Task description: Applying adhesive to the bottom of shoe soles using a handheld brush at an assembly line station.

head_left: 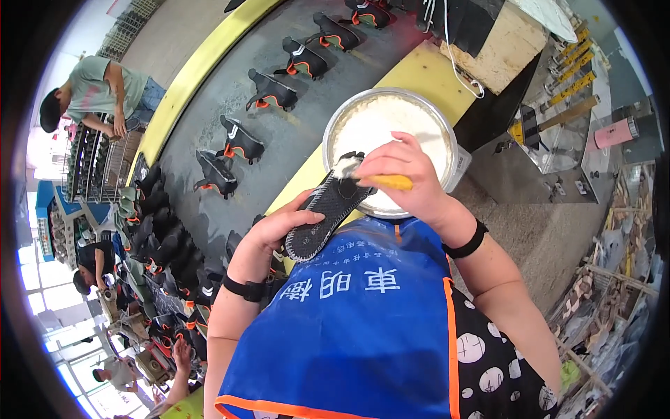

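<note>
"Report grips."
"I read left hand (278,223) clamped on sole (324,218), right hand (406,167) on yellow brush (392,182)."
"Sole location?"
"I see it at the near-left side of the bowl (388,91), brush at its far end."

Paned windows (54,271) at the far left glare (the glass nearly pure white), a long grey desk (216,91) edged in yellow crosses the room, and brownish-grey floor (520,244) shows at right.
</note>
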A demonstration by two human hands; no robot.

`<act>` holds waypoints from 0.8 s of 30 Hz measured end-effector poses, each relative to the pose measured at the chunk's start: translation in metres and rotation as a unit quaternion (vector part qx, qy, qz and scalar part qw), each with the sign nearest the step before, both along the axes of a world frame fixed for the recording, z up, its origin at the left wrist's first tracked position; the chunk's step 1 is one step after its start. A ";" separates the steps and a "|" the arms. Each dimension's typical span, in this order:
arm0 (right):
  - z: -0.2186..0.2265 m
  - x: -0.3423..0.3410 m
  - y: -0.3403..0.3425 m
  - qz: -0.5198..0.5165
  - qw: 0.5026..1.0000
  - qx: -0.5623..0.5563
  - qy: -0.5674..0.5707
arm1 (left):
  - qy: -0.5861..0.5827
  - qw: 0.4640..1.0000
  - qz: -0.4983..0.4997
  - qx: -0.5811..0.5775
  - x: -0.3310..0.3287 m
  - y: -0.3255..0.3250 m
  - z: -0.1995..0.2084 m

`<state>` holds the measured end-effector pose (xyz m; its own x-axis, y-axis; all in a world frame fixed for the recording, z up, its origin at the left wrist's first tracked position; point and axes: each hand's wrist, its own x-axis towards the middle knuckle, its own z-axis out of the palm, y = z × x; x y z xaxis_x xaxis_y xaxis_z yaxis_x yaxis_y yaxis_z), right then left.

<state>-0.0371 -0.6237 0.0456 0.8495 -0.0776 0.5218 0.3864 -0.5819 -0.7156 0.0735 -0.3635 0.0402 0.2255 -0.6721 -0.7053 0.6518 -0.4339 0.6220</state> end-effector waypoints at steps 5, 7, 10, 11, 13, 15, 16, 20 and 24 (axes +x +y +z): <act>-0.017 0.007 -0.006 -0.005 1.000 -0.026 0.005 | 0.007 1.000 -0.001 -0.008 0.000 -0.001 0.003; -0.030 0.008 -0.018 -0.029 0.999 -0.030 0.012 | 0.010 1.000 0.003 -0.016 -0.001 0.002 0.002; -0.037 0.007 -0.031 -0.115 0.988 0.001 0.102 | 0.022 0.999 0.010 -0.028 -0.002 0.009 -0.001; -0.037 0.008 -0.029 -0.113 0.988 0.002 0.101 | 0.035 0.999 0.016 -0.038 -0.002 0.011 -0.002; -0.019 0.007 -0.016 -0.067 0.994 0.085 0.029 | 0.049 0.997 0.023 -0.047 -0.003 0.013 -0.002; -0.013 0.010 -0.004 -0.020 0.992 0.123 -0.007 | 0.077 0.994 0.015 -0.074 -0.003 0.012 -0.001; -0.012 0.011 -0.001 -0.012 0.995 0.099 -0.013 | 0.076 0.994 0.014 -0.074 -0.003 0.012 0.000; -0.020 0.008 -0.007 -0.087 0.990 0.082 0.075 | 0.061 0.995 0.019 -0.076 -0.006 0.017 -0.006; -0.023 0.004 -0.010 -0.154 0.976 0.109 0.111 | -0.005 0.998 0.022 -0.053 -0.009 0.020 -0.007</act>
